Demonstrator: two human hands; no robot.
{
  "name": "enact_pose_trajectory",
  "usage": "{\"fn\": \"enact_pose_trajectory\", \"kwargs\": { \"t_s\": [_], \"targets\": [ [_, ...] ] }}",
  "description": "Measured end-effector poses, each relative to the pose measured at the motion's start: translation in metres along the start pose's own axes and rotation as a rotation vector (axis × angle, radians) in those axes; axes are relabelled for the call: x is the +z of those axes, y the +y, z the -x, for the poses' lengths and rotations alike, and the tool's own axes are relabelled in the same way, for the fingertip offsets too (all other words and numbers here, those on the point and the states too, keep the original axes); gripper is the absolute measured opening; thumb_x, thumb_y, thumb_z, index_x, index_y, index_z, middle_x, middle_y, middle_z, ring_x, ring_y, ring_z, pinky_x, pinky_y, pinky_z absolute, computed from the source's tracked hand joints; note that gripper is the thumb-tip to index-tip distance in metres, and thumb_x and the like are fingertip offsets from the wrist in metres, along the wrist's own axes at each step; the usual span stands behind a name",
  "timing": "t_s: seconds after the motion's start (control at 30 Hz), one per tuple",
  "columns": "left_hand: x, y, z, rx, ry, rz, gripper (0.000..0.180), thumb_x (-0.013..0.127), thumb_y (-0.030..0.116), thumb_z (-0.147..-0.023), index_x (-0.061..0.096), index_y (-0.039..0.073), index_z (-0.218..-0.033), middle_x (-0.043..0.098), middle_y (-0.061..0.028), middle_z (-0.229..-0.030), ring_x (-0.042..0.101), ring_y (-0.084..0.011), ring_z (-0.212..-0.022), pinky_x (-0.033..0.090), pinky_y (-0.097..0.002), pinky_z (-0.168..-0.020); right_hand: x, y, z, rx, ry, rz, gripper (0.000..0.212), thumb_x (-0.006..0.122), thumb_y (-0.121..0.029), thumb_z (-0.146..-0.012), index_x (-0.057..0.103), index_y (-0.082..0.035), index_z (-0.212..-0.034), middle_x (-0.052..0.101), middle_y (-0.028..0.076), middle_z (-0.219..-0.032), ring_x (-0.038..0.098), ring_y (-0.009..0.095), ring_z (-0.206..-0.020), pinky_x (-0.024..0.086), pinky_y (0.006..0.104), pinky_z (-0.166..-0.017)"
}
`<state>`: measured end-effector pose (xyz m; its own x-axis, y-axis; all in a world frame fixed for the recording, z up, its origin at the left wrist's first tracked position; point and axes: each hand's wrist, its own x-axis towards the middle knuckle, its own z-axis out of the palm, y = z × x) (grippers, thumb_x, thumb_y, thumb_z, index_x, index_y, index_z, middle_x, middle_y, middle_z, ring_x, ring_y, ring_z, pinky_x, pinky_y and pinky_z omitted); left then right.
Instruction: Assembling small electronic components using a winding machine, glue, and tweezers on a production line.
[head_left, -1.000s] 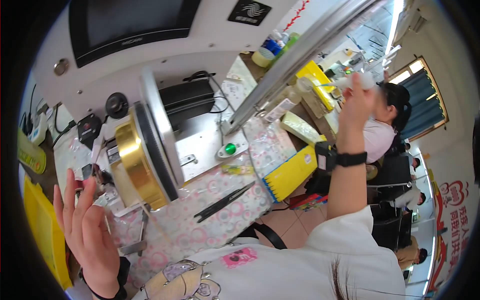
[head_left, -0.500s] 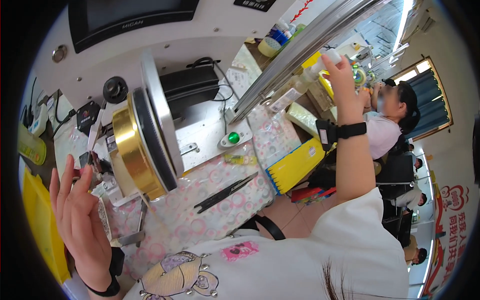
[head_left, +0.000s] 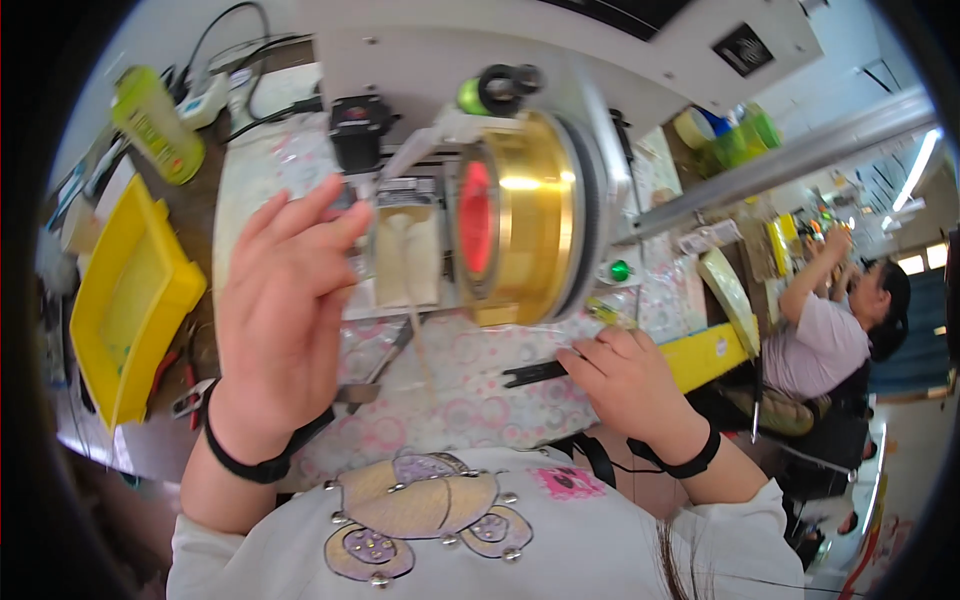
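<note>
Black tweezers (head_left: 533, 374) lie on the patterned cloth (head_left: 480, 418), one end hidden beneath the bent fingers of the right hand (head_left: 632, 385); whether it grips them, I cannot tell. The left hand (head_left: 290, 300) is loosely spread, its fingertips near a pale block (head_left: 425, 265). Right of the block stands a gold drum (head_left: 540, 220) with a red core (head_left: 474, 215). Farther out, a yellow tray (head_left: 185, 280) sits at left, a green bottle (head_left: 158, 125) beyond it.

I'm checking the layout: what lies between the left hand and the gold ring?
In the head view, a beige panel shows between the left hand and the gold ring.
</note>
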<state>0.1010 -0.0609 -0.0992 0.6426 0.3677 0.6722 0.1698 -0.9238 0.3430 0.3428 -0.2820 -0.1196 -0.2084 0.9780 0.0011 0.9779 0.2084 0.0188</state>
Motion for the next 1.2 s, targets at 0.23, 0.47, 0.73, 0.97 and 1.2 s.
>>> {"fn": "enact_pose_trajectory", "kwargs": {
  "t_s": [0.23,0.47,0.73,0.97,1.2],
  "targets": [
    [-0.002,-0.003,0.003,0.000,0.014,0.057,0.010,0.054,-0.003,-0.079,0.050,0.005,-0.084,0.064,-0.0132,-0.109,0.056,-0.0355,-0.111,0.034,-0.0501,-0.099,0.003,-0.012,-0.006,0.128,-0.203,-0.069,0.023,0.061,-0.008,-0.068,0.055,-0.005,-0.090,0.052,0.010,-0.084,0.050,0.028,-0.076,0.042,0.0381,-0.065],
    [0.002,-0.007,0.006,0.011,0.042,0.080,0.010,0.055,-0.002,-0.079,0.051,0.005,-0.084,0.064,-0.0136,-0.108,0.058,-0.0359,-0.108,0.036,-0.0503,-0.097,-0.085,-0.014,-0.008,0.249,0.509,-0.686,0.033,0.073,-0.007,-0.070,0.043,-0.008,-0.084,0.051,0.010,-0.082,0.050,0.017,-0.062,0.045,0.0254,-0.054],
    [-0.002,-0.005,0.007,-0.020,0.016,0.062,0.011,0.052,-0.005,-0.077,0.051,0.005,-0.082,0.064,-0.0141,-0.106,0.057,-0.0358,-0.109,0.030,-0.0541,-0.101,-0.130,-0.012,-0.070,0.197,0.367,-0.983,0.039,0.078,-0.015,-0.072,0.044,-0.004,-0.089,0.050,0.012,-0.090,0.054,0.013,-0.058,0.051,0.0196,-0.053],
    [0.001,-0.005,0.009,-0.011,0.046,0.030,0.009,0.052,-0.004,-0.077,0.051,0.005,-0.079,0.065,-0.0137,-0.104,0.053,-0.0404,-0.113,0.021,-0.0575,-0.105,-0.128,-0.010,-0.120,-0.242,0.291,-0.636,0.031,0.072,-0.008,-0.073,0.048,0.003,-0.090,0.058,0.018,-0.087,0.060,0.020,-0.065,0.051,0.0256,-0.058],
    [-0.001,-0.007,0.008,-0.023,0.009,0.070,0.007,0.052,-0.002,-0.078,0.050,0.005,-0.080,0.065,-0.0137,-0.105,0.051,-0.0422,-0.115,0.022,-0.0581,-0.104,-0.136,-0.025,-0.138,-0.289,0.185,-0.361,0.027,0.073,-0.007,-0.064,0.056,-0.002,-0.085,0.063,0.016,-0.080,0.060,0.022,-0.065,0.047,0.0287,-0.057]
  ]
}}
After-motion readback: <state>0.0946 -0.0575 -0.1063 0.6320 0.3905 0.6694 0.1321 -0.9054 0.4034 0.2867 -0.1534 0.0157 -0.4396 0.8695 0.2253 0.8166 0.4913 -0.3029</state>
